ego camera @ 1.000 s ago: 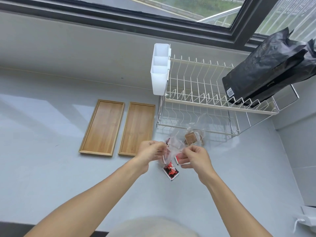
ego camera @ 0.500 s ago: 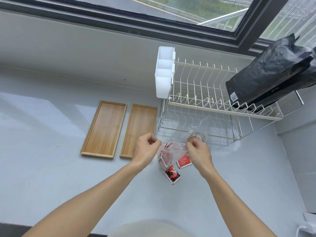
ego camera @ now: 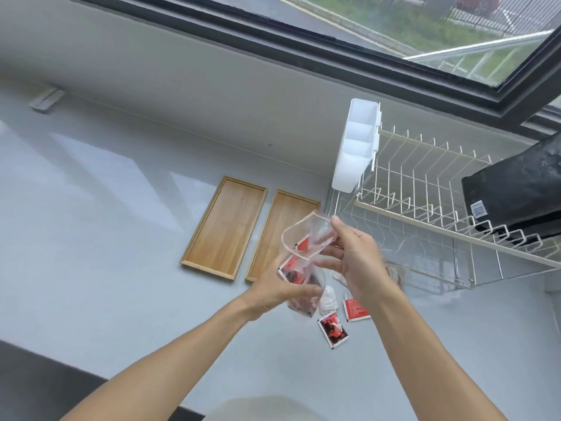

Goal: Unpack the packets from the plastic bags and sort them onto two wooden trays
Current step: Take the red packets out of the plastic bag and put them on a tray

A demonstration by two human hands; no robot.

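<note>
Here, from the head view, the left hand [ego camera: 274,291] grips the lower part of a clear bag [ego camera: 303,262], held above the counter [ego camera: 121,268] with red packets [ego camera: 290,270] inside. The right hand [ego camera: 355,259] pinches the bag's open mouth. Two packets [ego camera: 332,329] lie loose on the counter below the hands. Two trays [ego camera: 224,227] sit side by side, bare, left of the dish rack [ego camera: 425,208].

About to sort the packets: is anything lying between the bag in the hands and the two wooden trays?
Nothing visible. The bag, held by both hands, hangs just right of the trays; both trays look bare.
</note>
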